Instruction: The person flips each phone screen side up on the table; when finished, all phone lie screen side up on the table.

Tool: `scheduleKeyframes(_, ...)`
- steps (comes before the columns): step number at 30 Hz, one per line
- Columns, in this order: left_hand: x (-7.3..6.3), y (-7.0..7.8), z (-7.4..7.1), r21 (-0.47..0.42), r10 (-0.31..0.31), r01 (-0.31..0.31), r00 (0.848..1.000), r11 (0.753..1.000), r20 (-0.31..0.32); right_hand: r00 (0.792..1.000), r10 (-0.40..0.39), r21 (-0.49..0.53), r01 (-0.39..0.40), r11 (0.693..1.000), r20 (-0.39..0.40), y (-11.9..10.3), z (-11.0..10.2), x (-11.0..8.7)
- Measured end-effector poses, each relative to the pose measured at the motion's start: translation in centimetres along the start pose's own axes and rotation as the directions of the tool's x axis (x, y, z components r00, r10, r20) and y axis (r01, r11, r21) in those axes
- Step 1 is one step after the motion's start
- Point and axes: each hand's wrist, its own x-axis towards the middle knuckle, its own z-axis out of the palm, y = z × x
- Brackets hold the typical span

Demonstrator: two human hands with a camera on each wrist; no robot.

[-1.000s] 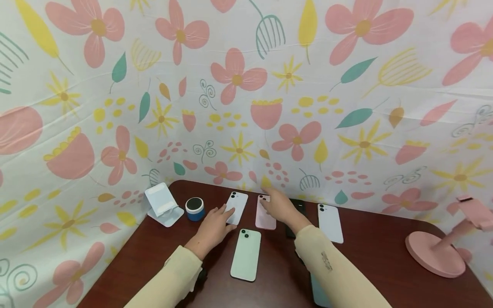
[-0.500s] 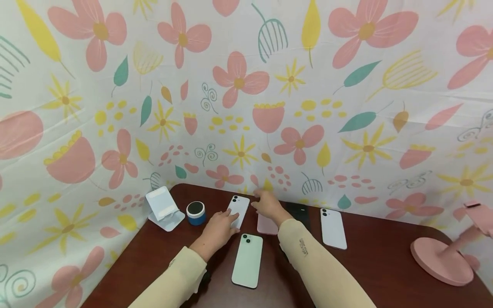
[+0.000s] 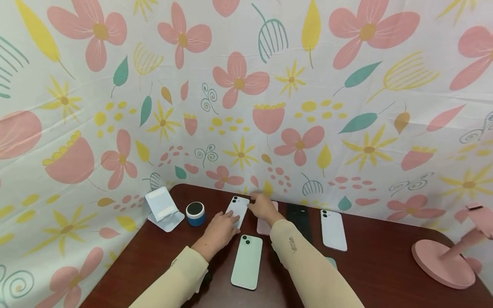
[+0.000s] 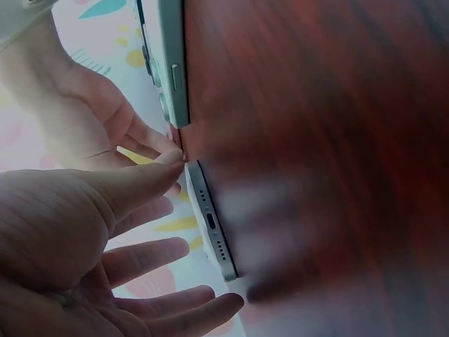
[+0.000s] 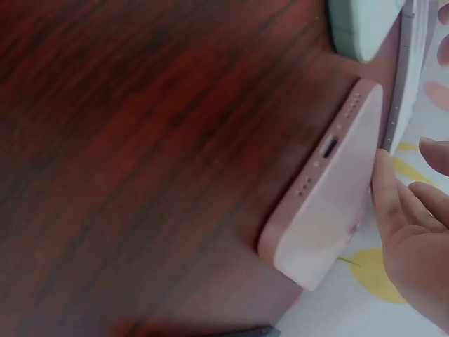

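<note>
A white phone (image 3: 241, 206) lies back-up on the dark table, its two cameras at the far end. My left hand (image 3: 219, 233) reaches over its near left part. In the left wrist view the thumb is right at one corner of the phone's port end (image 4: 210, 217), the other fingers stretched out toward the opposite side. My right hand (image 3: 263, 207) has its fingertips at the white phone's right edge, while its palm and wrist partly cover a pink phone (image 5: 323, 210) in the head view. Close below both hands lies a mint-green phone (image 3: 246, 262).
Right of the pink phone are a black phone-like slab (image 3: 299, 220) and another white phone (image 3: 333, 229). A bluish corner (image 3: 331, 262) peeks past my right sleeve. At left stand a white folding stand (image 3: 163, 209) and a blue-white jar (image 3: 196, 214); a pink stand (image 3: 443, 263) is far right.
My right hand has moved left from above the pink phone to the white phone's right edge, uncovering the black slab. The left hand stays over the white phone.
</note>
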Motion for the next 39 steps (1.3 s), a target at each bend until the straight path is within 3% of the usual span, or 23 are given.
scheduleKeyframes(10,0.3,0.1,-0.1,0.011,0.012,-0.011,1.0,1.0,-0.012,0.999,0.038,0.011,-0.039,0.999,0.026,0.3,1.0,1.1)
scheduleKeyframes(17,0.3,0.3,-0.2,0.021,-0.022,0.022,1.0,1.0,0.006,0.997,0.067,0.023,-0.068,0.997,0.041,0.2,1.1,1.4)
scheduleKeyframes(33,0.6,0.5,0.0,0.079,-0.025,0.027,1.0,0.996,-0.017,0.998,0.017,-0.012,-0.017,1.0,0.059,0.1,1.5,1.7)
scheduleKeyframes(39,0.7,0.6,0.1,0.06,-0.046,0.046,0.999,0.997,0.007,0.997,0.015,-0.018,-0.014,1.0,0.07,0.0,1.5,1.8)
